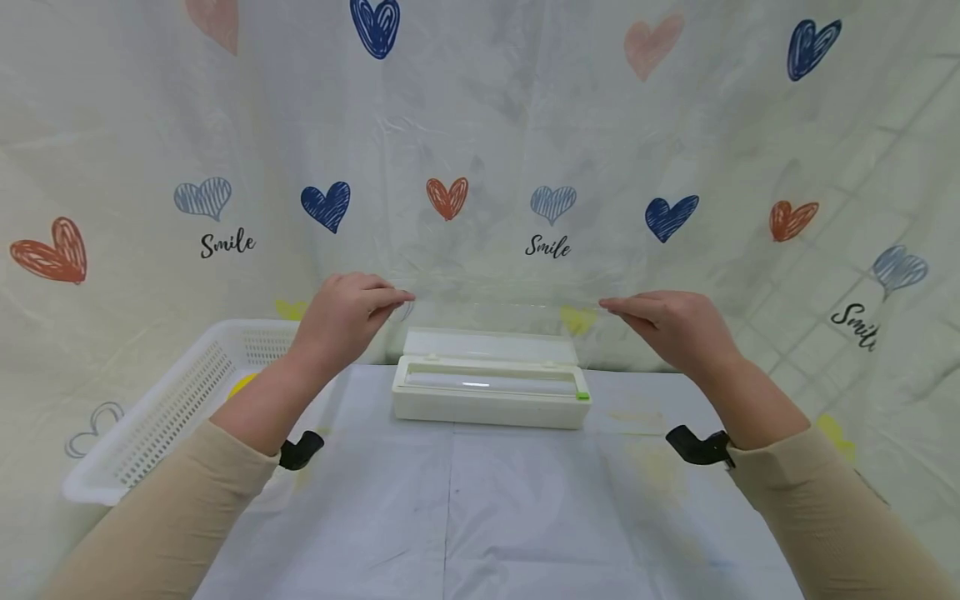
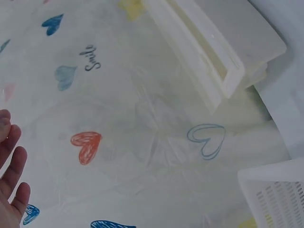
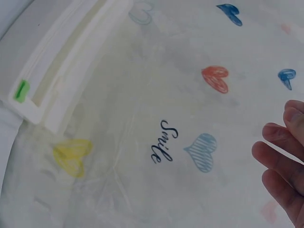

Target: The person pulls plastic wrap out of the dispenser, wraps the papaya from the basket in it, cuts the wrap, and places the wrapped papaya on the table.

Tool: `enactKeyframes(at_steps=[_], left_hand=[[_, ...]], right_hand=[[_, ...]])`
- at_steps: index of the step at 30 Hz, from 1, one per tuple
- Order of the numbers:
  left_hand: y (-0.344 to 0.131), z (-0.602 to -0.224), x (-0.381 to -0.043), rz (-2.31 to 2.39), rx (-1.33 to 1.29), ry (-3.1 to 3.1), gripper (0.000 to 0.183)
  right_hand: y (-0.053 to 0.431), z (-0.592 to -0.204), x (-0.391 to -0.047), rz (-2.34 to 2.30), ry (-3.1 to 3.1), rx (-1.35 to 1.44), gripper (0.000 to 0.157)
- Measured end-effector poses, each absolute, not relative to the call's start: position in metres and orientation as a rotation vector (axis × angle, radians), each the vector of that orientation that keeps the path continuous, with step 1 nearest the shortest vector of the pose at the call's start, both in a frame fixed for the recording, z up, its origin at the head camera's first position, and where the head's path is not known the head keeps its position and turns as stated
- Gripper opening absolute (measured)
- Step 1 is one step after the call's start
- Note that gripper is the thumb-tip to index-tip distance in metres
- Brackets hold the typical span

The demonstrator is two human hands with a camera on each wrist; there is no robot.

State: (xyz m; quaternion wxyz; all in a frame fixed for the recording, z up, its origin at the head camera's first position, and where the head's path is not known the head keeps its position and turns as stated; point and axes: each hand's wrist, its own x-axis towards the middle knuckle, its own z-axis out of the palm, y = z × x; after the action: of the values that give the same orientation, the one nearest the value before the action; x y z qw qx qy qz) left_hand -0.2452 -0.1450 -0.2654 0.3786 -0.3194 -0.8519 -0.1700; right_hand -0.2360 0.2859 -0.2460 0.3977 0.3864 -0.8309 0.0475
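on my feed, left hand (image 1: 347, 315) and right hand (image 1: 673, 327), each grip pinching clear film (image 1: 506, 310), span it above open box (image 1: 491, 419) on desk (image 1: 525, 508); i'd want hands level, tension even, as slack film could cling to itself.

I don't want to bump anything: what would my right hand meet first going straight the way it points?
Probably your left hand, which points back at your right hand across the gap; the open white box sits lower. Both hands seem to pinch faint clear film between them. Exact depth is unclear.
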Motion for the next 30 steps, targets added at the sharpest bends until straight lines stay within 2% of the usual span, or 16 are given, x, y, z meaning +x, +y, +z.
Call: enactKeyframes(at_steps=[5, 8, 9, 13, 16, 21, 30], left_hand=[[-0.147, -0.262, -0.238, -0.438, -0.837, -2.139, 0.021], [-0.148, -0.263, -0.232, -0.439, -0.854, -2.125, 0.021], [-0.149, -0.264, -0.229, -0.443, -0.862, -2.122, 0.021], [-0.151, -0.269, -0.218, -0.468, -0.896, -2.141, 0.021], [-0.152, -0.274, -0.206, -0.498, -0.894, -2.204, 0.022], [-0.153, -0.286, -0.183, -0.546, -0.915, -2.285, 0.022], [-0.16, -0.325, -0.147, -0.547, -1.086, -2.29, 0.025]], right_hand=[[0.287, -0.243, -0.227, 0.115, -2.079, 1.011, 0.037], [0.287, -0.243, -0.22, 0.115, -2.055, 1.037, 0.019], [0.287, -0.243, -0.217, 0.116, -2.048, 1.046, 0.02], [0.286, -0.245, -0.206, 0.124, -2.04, 1.089, 0.054], [0.286, -0.248, -0.196, 0.145, -2.049, 1.114, 0.057], [0.288, -0.259, -0.181, 0.228, -2.067, 1.17, 0.054], [0.293, -0.295, -0.148, 0.477, -2.224, 1.317, 0.033]])
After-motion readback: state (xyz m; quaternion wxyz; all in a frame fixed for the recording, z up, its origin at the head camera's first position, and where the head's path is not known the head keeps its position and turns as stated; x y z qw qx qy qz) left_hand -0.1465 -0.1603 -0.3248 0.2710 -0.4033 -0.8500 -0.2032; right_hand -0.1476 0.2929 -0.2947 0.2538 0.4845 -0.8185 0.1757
